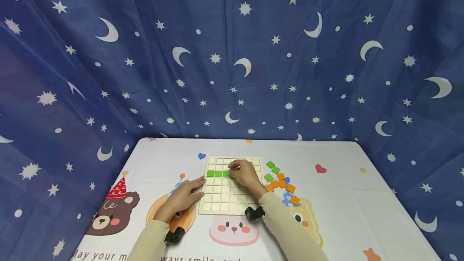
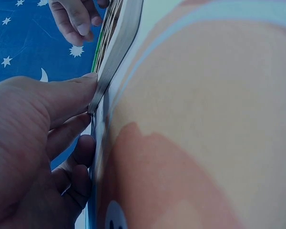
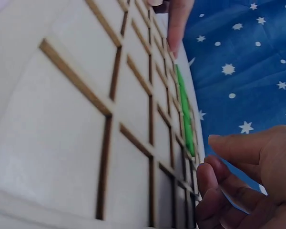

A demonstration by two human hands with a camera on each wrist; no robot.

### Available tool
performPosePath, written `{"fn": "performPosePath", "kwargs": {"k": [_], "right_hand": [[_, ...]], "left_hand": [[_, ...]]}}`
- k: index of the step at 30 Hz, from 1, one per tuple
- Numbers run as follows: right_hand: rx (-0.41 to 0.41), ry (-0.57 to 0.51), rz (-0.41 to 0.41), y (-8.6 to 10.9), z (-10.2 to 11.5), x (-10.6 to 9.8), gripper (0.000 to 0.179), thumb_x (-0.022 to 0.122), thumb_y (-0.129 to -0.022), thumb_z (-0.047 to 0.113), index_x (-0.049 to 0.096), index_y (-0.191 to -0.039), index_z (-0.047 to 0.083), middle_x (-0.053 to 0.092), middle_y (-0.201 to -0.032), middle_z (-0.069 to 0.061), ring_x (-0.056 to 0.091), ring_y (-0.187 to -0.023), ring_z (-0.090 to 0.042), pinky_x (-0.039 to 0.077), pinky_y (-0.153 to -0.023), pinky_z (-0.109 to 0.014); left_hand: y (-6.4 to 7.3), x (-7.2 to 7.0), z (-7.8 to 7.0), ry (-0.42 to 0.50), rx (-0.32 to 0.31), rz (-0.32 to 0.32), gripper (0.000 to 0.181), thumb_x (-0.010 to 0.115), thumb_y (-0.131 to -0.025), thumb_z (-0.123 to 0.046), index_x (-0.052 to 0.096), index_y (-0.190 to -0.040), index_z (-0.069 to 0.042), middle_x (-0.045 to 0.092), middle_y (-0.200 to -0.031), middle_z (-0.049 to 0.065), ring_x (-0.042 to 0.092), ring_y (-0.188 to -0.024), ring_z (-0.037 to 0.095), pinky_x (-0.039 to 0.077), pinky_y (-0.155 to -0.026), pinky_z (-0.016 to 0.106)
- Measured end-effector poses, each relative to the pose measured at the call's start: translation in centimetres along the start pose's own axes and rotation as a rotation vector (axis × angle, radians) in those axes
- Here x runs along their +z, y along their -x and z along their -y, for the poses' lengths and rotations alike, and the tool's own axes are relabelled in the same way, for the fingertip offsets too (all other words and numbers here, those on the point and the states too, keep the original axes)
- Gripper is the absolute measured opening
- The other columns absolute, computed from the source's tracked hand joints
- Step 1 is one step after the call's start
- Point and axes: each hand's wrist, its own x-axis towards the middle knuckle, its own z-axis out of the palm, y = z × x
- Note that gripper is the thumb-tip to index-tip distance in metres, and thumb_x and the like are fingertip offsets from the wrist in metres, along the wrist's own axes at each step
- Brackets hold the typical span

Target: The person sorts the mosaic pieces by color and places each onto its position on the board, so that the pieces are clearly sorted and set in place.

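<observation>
A pale wooden grid board (image 1: 214,206) lies on the table. Side by side in one of its upper rows, from the left edge, sit green square tiles (image 1: 218,173); in the right wrist view the green row (image 3: 183,112) is a thin strip. My left hand (image 1: 183,196) rests at the board's left edge, fingertips touching its rim (image 2: 117,57). Over the grid, at the right end of the green row, is my right hand (image 1: 246,174), its fingers loosely bent; the right wrist view shows no tile between thumb (image 3: 238,145) and fingers.
Right of the board lie loose green tiles (image 1: 270,164) and several loose orange tiles (image 1: 291,188). The white tablecloth (image 1: 337,204) carries printed animals and hearts. A blue curtain (image 1: 232,51) with moons and stars hangs behind the table.
</observation>
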Motion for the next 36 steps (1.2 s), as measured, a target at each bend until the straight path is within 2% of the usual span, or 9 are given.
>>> {"fn": "performPosePath", "kwargs": {"k": [6, 15, 22, 30, 36], "right_hand": [[-0.002, -0.082, 0.002, 0.7, 0.8, -1.3, 0.015, 0.072, -0.089, 0.015, 0.074, -0.103, 0.01, 0.071, -0.096, -0.005, 0.067, -0.075, -0.016, 0.052, -0.063, -0.028], [-0.047, -0.066, -0.038, 1.8, 1.5, -3.2, 0.015, 0.072, -0.089, 0.019, 0.074, -0.103, 0.013, 0.072, -0.097, -0.001, 0.065, -0.081, -0.013, 0.053, -0.068, -0.029], [-0.051, -0.062, -0.07, 2.7, 1.9, -4.6, 0.011, 0.073, -0.089, 0.02, 0.074, -0.1, 0.02, 0.071, -0.096, 0.002, 0.063, -0.079, -0.012, 0.052, -0.066, -0.028], [-0.054, -0.077, -0.111, 3.4, 1.4, -6.3, 0.011, 0.074, -0.088, 0.018, 0.074, -0.099, 0.02, 0.072, -0.095, 0.003, 0.064, -0.081, -0.015, 0.052, -0.066, -0.029], [-0.06, -0.05, -0.153, 3.8, 0.7, -7.5, 0.013, 0.074, -0.088, 0.018, 0.075, -0.101, 0.017, 0.072, -0.095, 0.002, 0.064, -0.082, -0.015, 0.052, -0.065, -0.028]], "left_hand": [[0.0, 0.1, 0.1, -0.001, 0.006, -0.001, 0.051, 0.066, -0.094, -0.024, 0.054, -0.142, -0.012, 0.046, -0.153, 0.001, 0.052, -0.128, 0.034, 0.044, -0.104, 0.051], [0.0, 0.0, 0.0, -0.009, 0.005, -0.007, 0.051, 0.067, -0.094, -0.024, 0.055, -0.141, -0.012, 0.047, -0.152, 0.0, 0.055, -0.124, 0.031, 0.045, -0.102, 0.049], [0.2, 0.1, 0.0, 0.002, -0.005, -0.002, 0.05, 0.067, -0.094, -0.025, 0.055, -0.141, -0.012, 0.046, -0.153, -0.001, 0.055, -0.123, 0.03, 0.046, -0.1, 0.048], [0.1, 0.0, -0.1, 0.019, -0.022, 0.007, 0.051, 0.067, -0.094, -0.024, 0.054, -0.142, -0.013, 0.044, -0.154, -0.002, 0.054, -0.125, 0.029, 0.045, -0.102, 0.048], [0.1, 0.0, -0.2, 0.023, -0.023, 0.001, 0.05, 0.067, -0.094, -0.023, 0.055, -0.142, -0.013, 0.045, -0.154, -0.002, 0.054, -0.124, 0.029, 0.046, -0.1, 0.047]]}}
